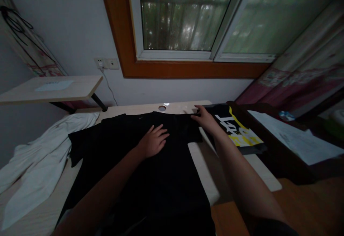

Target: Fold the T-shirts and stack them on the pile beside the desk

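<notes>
A black T-shirt [166, 168] lies spread over the pale table, its collar edge toward the wall and its lower part running off the bottom of the view. My left hand [153, 141] rests flat on the upper middle of the shirt, fingers spread. At the upper edge of the shirt's right sleeve is my right hand [204, 118], with thumb and fingers apart. Just beyond that hand sits a folded dark garment [239, 130] with white and yellow print.
White cloth [45, 150] lies heaped at the left, below a raised shelf [67, 87]. The pale tabletop [129, 110] has a round hole near the wall. Papers [292, 135] lie on dark furniture at the right. A plugged cable [107, 82] hangs from the socket.
</notes>
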Available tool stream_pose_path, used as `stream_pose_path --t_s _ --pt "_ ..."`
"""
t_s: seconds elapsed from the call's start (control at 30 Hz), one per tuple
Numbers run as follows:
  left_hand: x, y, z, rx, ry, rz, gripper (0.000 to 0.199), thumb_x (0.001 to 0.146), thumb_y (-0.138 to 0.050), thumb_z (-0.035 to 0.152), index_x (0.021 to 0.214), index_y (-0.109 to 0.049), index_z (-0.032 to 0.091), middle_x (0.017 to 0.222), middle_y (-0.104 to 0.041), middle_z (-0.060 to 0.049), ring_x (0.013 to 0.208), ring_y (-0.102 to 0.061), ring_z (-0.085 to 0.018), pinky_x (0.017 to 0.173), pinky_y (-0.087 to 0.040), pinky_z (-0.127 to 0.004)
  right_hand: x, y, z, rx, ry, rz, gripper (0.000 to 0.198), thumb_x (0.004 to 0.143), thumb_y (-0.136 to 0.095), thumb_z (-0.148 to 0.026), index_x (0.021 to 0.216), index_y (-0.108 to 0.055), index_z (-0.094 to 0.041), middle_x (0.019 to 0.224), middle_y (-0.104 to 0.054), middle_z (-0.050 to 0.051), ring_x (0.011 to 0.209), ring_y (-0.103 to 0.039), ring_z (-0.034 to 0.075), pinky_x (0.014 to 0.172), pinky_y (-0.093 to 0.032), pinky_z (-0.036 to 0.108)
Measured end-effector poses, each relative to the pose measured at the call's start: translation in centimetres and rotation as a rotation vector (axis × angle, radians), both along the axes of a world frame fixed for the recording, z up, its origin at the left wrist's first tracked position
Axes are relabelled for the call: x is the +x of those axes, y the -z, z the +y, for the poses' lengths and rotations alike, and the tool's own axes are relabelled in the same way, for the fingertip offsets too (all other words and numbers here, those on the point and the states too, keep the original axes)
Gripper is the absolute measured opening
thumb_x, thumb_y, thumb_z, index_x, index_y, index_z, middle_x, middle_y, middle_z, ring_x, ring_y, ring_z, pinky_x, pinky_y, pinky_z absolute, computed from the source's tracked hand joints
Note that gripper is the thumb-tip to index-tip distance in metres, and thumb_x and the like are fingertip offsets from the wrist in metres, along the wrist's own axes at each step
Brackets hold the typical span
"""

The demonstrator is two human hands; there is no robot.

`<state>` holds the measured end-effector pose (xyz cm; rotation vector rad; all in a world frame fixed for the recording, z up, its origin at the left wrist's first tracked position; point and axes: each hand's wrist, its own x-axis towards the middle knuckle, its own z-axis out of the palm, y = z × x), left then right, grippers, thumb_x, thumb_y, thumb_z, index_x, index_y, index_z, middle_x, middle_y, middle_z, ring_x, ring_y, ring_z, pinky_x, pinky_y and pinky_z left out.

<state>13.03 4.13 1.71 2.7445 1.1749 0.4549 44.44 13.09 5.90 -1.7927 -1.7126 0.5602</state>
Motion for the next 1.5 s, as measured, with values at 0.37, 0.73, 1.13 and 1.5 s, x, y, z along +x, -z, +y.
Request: stream_pose_path --t_s 0.37,0.73,1.13,1.5 --pt "3.7 1.9 2.2 -0.152 -0.001 -0.32 0.022 0.089 -0.055 0.017 0.104 -0.071 0.02 0.123 -0.07 -0.01 0.129 -0.057 -0.025 0.119 -0.036 -0.047 -6.3 -3.2 -4.2 -0.153 -0.478 0.728 0.069 0.088 -0.066 -0.046 0.149 -0.036 -0.031 0.101 -0.065 0.002 0.071 -0.071 0.016 0.06 -0.054 0.026" --pt "-0.3 3.3 4.7 -0.444 -0.511 -0.97 0.048 0.092 -0.058 0.034 0.134 -0.037 0.022 0.102 -0.067 -0.004 0.072 -0.071 -0.013 0.072 -0.059 -0.03 -2.8 2.8 -7.1 0.048 -0.538 0.154 0.041 0.088 -0.068 -0.04 0.125 -0.061 -0.022 0.102 -0.065 0.005 0.085 -0.063 0.019 0.078 -0.052 0.033" --pt "0.7 2.1 3.1 -0.168 -0.447 -0.511 0.044 0.084 -0.056 0.013 0.127 -0.06 0.023 0.09 -0.06 0.001 0.075 -0.059 -0.013 0.074 -0.049 -0.028 -3.2 5.2 -10.2 0.232 -0.578 -0.152 0.03 0.088 -0.064 -0.017 0.116 -0.061 -0.025 0.113 -0.06 0.009 0.108 -0.059 0.025 0.096 -0.049 0.042" --pt "0.3 1.1 2.2 -0.114 -0.587 -0.347 0.018 0.086 -0.053 0.016 0.074 -0.066 0.022 0.076 -0.06 0.0 0.071 -0.057 -0.015 0.068 -0.041 -0.027 -3.0 5.3 -10.5 0.318 -0.643 -0.141 0.027 0.085 -0.059 -0.012 0.108 -0.064 -0.025 0.109 -0.06 0.009 0.107 -0.057 0.027 0.093 -0.049 0.044"
